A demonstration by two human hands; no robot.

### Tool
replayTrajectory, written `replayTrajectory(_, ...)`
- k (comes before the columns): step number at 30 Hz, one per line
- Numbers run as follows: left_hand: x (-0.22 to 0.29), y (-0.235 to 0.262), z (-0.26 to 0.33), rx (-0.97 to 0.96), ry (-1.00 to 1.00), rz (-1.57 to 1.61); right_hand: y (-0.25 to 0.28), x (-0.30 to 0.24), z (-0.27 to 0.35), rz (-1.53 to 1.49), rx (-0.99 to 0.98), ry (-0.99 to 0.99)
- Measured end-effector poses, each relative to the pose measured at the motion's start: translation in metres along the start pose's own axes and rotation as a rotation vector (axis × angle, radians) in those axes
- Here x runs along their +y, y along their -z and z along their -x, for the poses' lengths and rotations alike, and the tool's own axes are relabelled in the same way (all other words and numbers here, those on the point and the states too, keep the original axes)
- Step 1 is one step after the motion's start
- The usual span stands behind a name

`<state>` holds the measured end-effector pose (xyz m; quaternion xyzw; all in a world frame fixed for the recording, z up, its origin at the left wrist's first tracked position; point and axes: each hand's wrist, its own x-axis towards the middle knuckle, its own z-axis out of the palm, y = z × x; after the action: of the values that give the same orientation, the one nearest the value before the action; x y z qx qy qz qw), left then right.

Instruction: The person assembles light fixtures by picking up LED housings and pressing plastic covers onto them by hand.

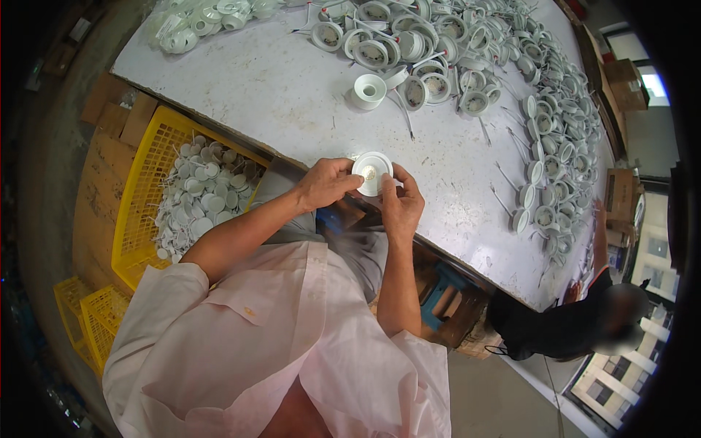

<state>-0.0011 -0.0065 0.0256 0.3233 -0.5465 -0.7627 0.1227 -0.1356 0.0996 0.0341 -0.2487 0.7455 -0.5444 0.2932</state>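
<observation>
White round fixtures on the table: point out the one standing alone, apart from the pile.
The fixture at the pile's near edge, alone on bare table; the rest are heaped together.

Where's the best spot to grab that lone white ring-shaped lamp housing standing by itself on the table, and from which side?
Probably from above, pinching the round outer wall of the white lamp housing on opposite sides. It sits flat with its opening up, bare table lies on its near and left sides, and the crowded pile is to its right, so coming from the near-left looks clearest.
</observation>
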Motion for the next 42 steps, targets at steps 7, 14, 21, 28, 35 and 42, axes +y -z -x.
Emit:
replayTrajectory(7, -0.001, -0.002, -0.001, -0.099, -0.040, -0.078, 0.012, -0.017, 0.008, 0.423, -0.123, 0.575)
replayTrajectory(14, -0.010, -0.028, -0.029, -0.093, -0.030, -0.292, 0.033, -0.003, 0.005, 0.606, 0.011, 0.717)
replayTrajectory(21, 0.007, -0.092, -0.059, -0.265, 0.000, -0.461, 0.105, 0.037, 0.005, 0.541, 0.260, 0.508)
replayTrajectory(28, -0.004, -0.102, -0.058, -0.247, -0.107, -0.541, 0.248, 0.083, 0.005, 0.616, 0.553, 0.088)
replayTrajectory(35, -0.018, -0.083, -0.056, -0.306, -0.024, -0.345, 0.311, 0.096, -0.012, 0.649, 0.612, 0.030)
replayTrajectory(42, -0.018, -0.065, -0.040, -0.246, 0.039, -0.194, 0.280, 0.084, -0.030, 0.597, 0.972, 0.197)
